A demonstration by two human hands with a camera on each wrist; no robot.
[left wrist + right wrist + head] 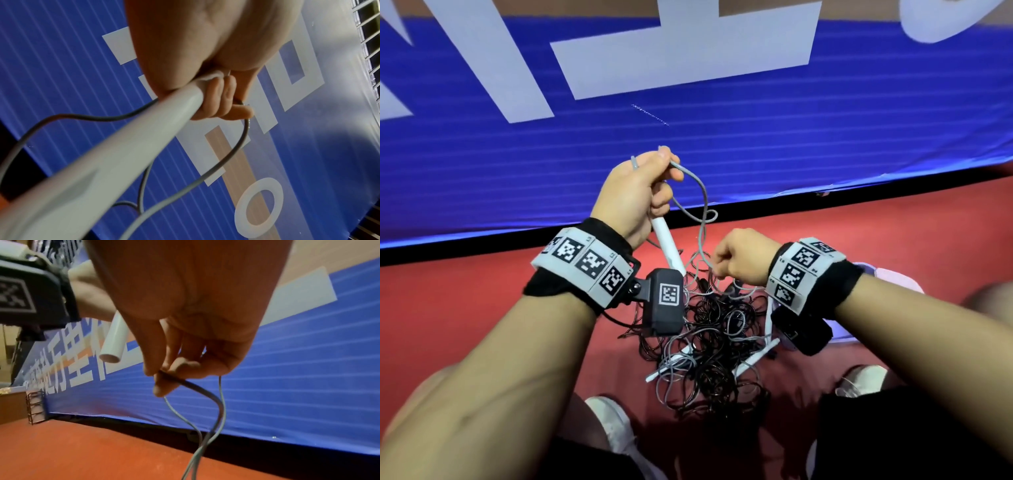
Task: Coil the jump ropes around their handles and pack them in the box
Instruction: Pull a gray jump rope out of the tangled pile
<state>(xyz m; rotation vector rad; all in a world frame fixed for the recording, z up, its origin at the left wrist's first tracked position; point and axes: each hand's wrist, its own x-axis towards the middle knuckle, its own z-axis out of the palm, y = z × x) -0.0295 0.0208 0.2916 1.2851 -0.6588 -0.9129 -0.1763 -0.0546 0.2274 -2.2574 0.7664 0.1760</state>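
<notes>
Two hands, both occupied. Your left hand (635, 192) has its fingers (222, 99) wrapped round a white handle (667, 245), held raised and tilted. Your right hand (743, 255) pinches the grey rope (700, 205) between thumb and fingertips (164, 386); the rope loops up to the left hand. Below both, on the red floor (482, 308): one tangled pile of ropes (717, 346), black and grey, with further white handles mixed in. Behind: a blue banner (722, 120). The box cannot be made out for certain.

Handle (115, 162): smooth white plastic, slight gloss. Rope (213, 404): smooth grey coated cord. Floor (493, 308): matt red. Banner (722, 137): blue, ribbed
</notes>
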